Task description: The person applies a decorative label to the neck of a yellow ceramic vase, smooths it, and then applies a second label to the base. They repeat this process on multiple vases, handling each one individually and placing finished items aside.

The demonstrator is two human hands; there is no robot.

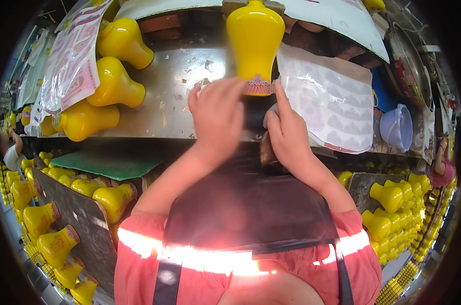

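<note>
A glossy yellow vase [256, 40] lies on the bench straight ahead, its narrow end toward me. Round that end runs a red-and-blue patterned band [259, 85]. My left hand [215, 119] is at the left of the band; its fingers are smeared by motion, and I cannot tell whether they pinch anything. On the other side, my right hand [290, 134] stretches its index finger up along the band's edge. A greyish piece [269, 115] shows by its thumb, mostly hidden by the hand.
Printed sheets [337, 101] lie right of the vase, near a lilac bucket [396, 127]. More yellow vases [113, 81] lie at the left, under a pink printed sheet [70, 66]. Below the bench are a green board [108, 162] and racks of vases [393, 218]. Other people are at both edges.
</note>
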